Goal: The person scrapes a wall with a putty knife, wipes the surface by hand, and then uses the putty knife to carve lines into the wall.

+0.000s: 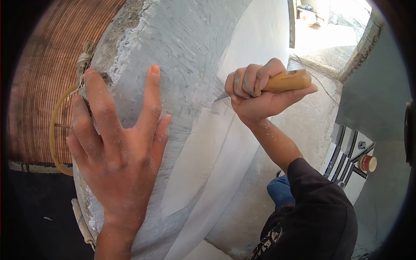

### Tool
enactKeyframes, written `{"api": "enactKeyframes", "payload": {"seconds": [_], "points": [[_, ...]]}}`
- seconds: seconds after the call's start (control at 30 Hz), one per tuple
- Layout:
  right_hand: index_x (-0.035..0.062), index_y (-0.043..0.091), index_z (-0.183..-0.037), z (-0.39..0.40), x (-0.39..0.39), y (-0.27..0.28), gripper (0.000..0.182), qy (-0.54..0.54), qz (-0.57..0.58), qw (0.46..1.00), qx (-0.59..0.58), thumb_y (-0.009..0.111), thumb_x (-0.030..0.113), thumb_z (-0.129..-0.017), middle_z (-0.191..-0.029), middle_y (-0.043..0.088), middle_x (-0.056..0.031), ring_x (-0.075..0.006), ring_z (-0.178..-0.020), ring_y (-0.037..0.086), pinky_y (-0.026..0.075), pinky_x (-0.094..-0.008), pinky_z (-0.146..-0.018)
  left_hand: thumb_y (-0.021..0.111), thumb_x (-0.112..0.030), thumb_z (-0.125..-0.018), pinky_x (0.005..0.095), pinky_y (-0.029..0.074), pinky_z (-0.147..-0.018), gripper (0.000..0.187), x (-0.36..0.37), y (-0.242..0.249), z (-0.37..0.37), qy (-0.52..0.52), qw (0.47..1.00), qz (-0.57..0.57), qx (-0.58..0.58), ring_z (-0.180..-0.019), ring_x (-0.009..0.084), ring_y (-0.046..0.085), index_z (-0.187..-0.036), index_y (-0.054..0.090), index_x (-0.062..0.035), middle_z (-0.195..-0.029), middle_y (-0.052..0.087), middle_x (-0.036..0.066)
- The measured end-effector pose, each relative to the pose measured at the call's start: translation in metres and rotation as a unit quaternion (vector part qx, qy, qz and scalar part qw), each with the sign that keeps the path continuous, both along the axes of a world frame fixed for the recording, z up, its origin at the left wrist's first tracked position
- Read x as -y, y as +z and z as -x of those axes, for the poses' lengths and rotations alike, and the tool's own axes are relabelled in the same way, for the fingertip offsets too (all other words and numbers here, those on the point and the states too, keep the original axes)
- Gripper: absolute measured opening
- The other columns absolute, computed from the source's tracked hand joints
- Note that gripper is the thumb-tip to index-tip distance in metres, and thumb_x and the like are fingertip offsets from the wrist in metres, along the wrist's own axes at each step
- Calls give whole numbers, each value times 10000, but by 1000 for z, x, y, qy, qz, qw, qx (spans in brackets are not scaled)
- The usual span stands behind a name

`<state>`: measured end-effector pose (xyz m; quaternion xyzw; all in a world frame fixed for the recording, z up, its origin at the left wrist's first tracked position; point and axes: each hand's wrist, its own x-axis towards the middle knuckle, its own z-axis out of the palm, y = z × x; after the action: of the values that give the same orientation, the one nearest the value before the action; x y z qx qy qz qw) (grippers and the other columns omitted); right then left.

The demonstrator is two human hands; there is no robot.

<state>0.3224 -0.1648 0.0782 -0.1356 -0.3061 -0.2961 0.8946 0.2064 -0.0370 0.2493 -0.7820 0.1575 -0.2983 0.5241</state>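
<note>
My left hand (119,143) has its fingers spread over the rough edge of a grey plastered surface (182,47), palm side away from the camera. To the right, my right hand (260,91) is closed round the wooden handle (292,81) of a pointed metal tool. Its grey blade (221,96) sticks out past the little-finger side, with the tip at or close to the surface; whether they touch is hard to tell. Smoother whitish patches (201,151) lie below the blade. Dust or plaster marks both hands.
Ribbed reddish-brown sheeting (47,86) is beyond the left edge, with a yellowish hose (53,130) and tied cord (84,60). A tub (367,163) stands on striped boards (344,162) at the right. Concrete floor (312,112) lies below, and a doorway is at upper right.
</note>
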Motion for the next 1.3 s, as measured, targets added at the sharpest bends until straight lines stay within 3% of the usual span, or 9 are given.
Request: {"api": "enactKeyframes", "payload": {"seconds": [0.13,0.23,0.53,0.63,0.7,0.87,0.97,1.1,1.3], "points": [[149,358,-671,5,31,8,804,1,-105,994,42,94,900,-790,-423,227,33,-100,-335,179,224,-262,-289,584,-559,-883,410,473,-952,545,-2,0,0,-1,1000,-4,5,-1182,294,472,-1400,507,-406,-1422,414,158],[137,370,-674,0,-5,-1,858,9,-42,999,3,14,915,-748,-425,267,27,-91,-347,227,264,-251,-302,600,-550,-875,406,474,-952,551,1,-1,0,-2,1000,1,-2,-1188,295,473,-1399,507,-407,-1423,412,161],[147,366,-655,1,8,4,827,-25,-58,998,-7,20,887,-781,-417,276,39,-81,-327,213,242,-237,-283,600,-561,-865,396,474,-950,548,1,1,0,2,1000,-2,5,-1198,291,472,-1387,520,-415,-1409,426,159],[150,359,-670,2,23,7,805,-57,-155,979,-119,34,875,-794,-424,274,48,-81,-332,200,228,-232,-285,590,-571,-867,392,475,-949,546,-1,0,0,1,1000,-6,5,-1188,286,476,-1383,527,-408,-1401,434,158],[152,343,-655,6,-9,4,775,27,-115,981,-153,73,858,-824,-428,246,48,-71,-336,184,224,-228,-287,585,-576,-866,390,477,-946,544,0,1,0,-6,1000,-8,4,-1177,284,482,-1380,533,-403,-1397,439,157],[158,342,-667,14,25,8,774,-67,-212,944,-242,47,857,-820,-430,233,51,-79,-330,179,216,-235,-283,585,-574,-868,391,482,-940,537,-4,-1,-1,-13,1000,-13,9,-1172,277,486,-1374,540,-401,-1400,433,154],[166,342,-667,12,-10,-6,764,-48,-135,974,-176,67,863,-819,-431,234,51,-75,-334,184,219,-229,-286,592,-566,-867,385,486,-934,537,-4,0,-2,-24,1000,-15,2,-1164,271,491,-1374,541,-397,-1391,436,154],[177,295,-646,14,18,10,694,-83,-207,930,-290,172,818,-880,-454,197,51,-60,-358,167,174,-215,-304,612,-555,-856,375,492,-928,549,-4,1,-3,-23,999,-27,5,-1155,267,498,-1375,543,-390,-1381,442,155],[155,360,-665,11,7,1,743,-24,-168,937,-305,131,837,-852,-437,223,59,-73,-335,210,218,-224,-292,638,-556,-835,375,492,-936,573,-1,0,-2,-21,1000,-19,7,-1163,266,494,-1375,543,-390,-1384,438,154]]}}
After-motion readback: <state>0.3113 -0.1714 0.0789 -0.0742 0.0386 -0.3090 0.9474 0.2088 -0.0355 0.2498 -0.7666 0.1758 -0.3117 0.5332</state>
